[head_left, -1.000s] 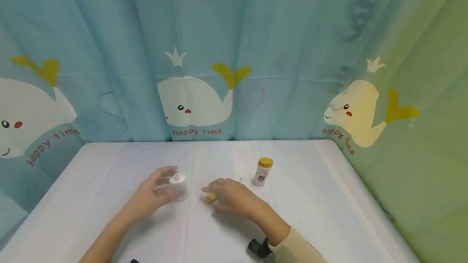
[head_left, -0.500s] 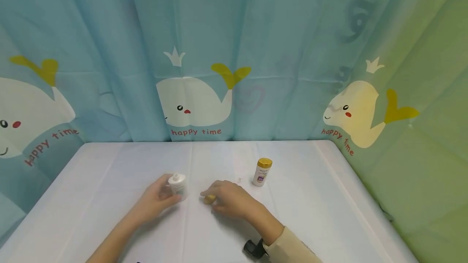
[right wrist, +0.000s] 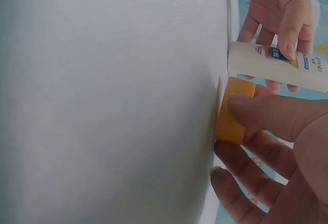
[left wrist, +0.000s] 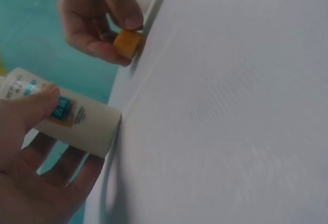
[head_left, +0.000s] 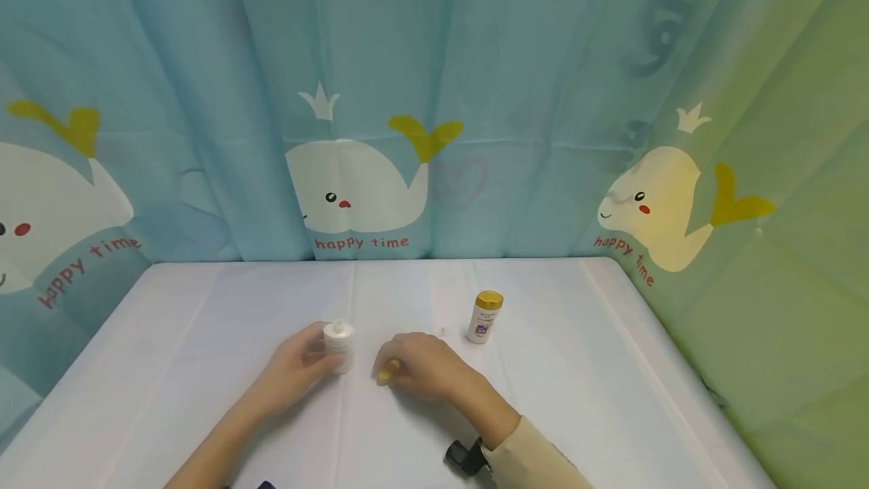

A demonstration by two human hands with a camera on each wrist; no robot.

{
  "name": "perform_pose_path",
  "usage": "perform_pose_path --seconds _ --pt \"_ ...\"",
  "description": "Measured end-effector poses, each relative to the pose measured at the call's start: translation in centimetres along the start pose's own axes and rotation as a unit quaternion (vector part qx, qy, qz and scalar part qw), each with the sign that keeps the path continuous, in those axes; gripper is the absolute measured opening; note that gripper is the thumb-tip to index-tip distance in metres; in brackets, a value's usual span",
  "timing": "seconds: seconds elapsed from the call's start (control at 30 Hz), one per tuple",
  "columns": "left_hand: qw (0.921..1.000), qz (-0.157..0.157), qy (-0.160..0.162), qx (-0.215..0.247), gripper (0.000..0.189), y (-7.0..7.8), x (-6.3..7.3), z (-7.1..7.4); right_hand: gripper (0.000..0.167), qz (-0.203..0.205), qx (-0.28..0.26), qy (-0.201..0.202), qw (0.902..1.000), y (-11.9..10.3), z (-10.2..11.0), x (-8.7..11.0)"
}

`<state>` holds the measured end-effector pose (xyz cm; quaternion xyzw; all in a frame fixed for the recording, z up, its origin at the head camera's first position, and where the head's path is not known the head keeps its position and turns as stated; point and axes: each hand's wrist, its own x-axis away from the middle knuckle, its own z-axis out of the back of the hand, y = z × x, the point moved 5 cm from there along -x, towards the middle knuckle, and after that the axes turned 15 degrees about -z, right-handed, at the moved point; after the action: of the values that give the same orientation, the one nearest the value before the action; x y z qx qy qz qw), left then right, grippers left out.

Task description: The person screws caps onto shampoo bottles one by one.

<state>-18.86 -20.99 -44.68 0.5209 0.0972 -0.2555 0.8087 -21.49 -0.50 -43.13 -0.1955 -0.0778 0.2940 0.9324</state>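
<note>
A white bottle (head_left: 339, 353) without a cap stands upright on the table, its small nozzle bare on top. My left hand (head_left: 292, 372) grips it from the left, thumb across the printed label and fingers behind, as the left wrist view shows on the bottle (left wrist: 87, 131). Just to the right, my right hand (head_left: 428, 368) pinches a yellow cap (head_left: 387, 373) between thumb and fingers. In the right wrist view the cap (right wrist: 230, 129) sits at the table surface with the thumb on its face. Bottle and cap are a short gap apart.
A second white bottle (head_left: 479, 325), with a gold cap on, stands upright behind and right of my right hand. The white table (head_left: 577, 368) runs back to a blue curtain (head_left: 529, 59) with printed whales. A black device (head_left: 464, 459) sits at the right wrist.
My left fingers have drawn in round the bottle, and the bottle has shifted slightly right. My right fingers have closed on the cap, which now looks tilted.
</note>
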Motion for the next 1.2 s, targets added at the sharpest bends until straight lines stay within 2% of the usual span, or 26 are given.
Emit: perform_pose_path --seconds 0.17,0.27,0.4,0.5,0.63,0.77,1.0,1.2 --pt "1.0000 0.001 -0.009 -0.002 0.046 0.3 -0.5 -0.6 0.018 -0.012 -0.049 0.020 0.9986 0.5 1.3 0.6" --pt "0.9997 0.021 -0.005 0.007 0.047 0.9 -1.1 -0.7 0.023 -0.012 -0.084 0.038 0.9957 0.8 2.6 1.1" --pt "0.9985 0.046 -0.003 0.031 0.042 1.3 -1.9 -1.0 0.025 -0.001 -0.129 0.063 0.9897 1.1 4.4 2.0" --pt "0.9978 0.053 -0.004 0.039 0.040 1.5 -2.4 -1.5 0.023 0.010 -0.153 0.085 0.9845 1.3 5.7 2.8" --pt "0.9973 0.069 -0.002 0.026 0.041 2.1 -3.3 -2.2 0.025 0.004 -0.193 0.115 0.9745 1.7 7.3 3.7" --pt "0.9977 0.060 -0.004 0.029 0.042 2.7 -4.3 -3.2 0.028 -0.002 -0.231 0.151 0.9611 2.2 8.9 4.6" --pt "0.9991 0.028 -0.010 0.029 0.040 4.2 -5.7 -4.5 0.031 0.022 -0.249 0.211 0.9450 2.7 11.1 5.7" --pt "0.9990 0.012 -0.024 0.037 0.038 5.1 -6.5 -5.2 0.029 0.012 -0.266 0.245 0.9321 2.9 12.1 6.4"
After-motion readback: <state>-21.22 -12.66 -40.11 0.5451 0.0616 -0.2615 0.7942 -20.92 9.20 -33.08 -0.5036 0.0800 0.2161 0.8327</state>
